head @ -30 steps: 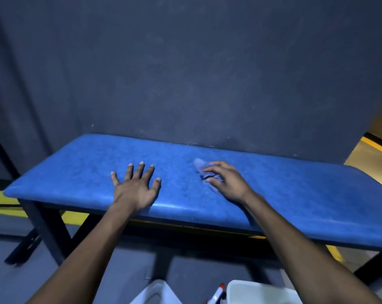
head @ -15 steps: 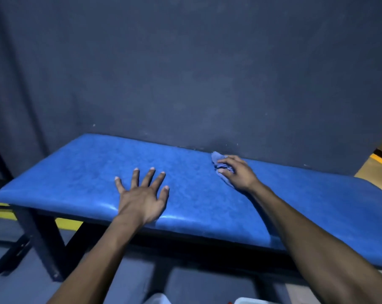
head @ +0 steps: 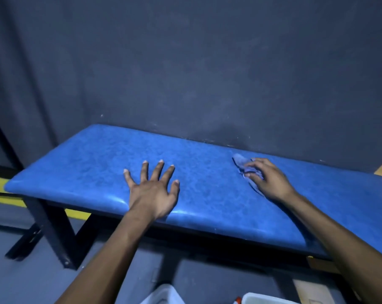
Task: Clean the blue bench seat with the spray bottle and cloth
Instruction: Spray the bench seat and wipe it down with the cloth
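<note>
Now glossy blue bench seat (head: 207,194): left hand (head: 152,194) splayed flat, right hand (head: 271,181) clutching crumpled cloth (head: 240,161)

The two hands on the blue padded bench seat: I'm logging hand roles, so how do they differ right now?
The left hand lies flat, fingers spread, empty; the right hand is curled, pressing a small pale blue cloth. The left hand sits by the front edge of the blue padded bench seat; the right hand is farther back, toward the wall. Both touch the seat.
</note>
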`<act>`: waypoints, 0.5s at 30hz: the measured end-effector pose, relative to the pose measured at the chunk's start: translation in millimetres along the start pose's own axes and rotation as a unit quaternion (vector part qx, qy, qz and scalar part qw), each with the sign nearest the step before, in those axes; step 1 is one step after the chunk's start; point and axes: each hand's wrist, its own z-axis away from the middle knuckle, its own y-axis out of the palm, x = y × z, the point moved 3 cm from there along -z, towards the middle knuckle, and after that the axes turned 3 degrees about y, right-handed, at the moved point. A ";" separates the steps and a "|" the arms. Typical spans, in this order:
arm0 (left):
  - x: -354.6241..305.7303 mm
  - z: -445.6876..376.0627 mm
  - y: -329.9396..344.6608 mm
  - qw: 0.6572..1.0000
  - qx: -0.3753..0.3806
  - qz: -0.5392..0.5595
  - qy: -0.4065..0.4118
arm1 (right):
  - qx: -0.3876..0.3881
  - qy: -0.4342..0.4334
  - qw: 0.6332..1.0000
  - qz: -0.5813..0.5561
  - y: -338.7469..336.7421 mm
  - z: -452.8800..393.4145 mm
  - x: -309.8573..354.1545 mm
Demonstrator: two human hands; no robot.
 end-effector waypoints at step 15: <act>0.2 2.1 -2.2 1.000 -0.007 0.022 -0.006 | 0.053 -0.047 0.997 -0.034 -17.2 43.1 13.1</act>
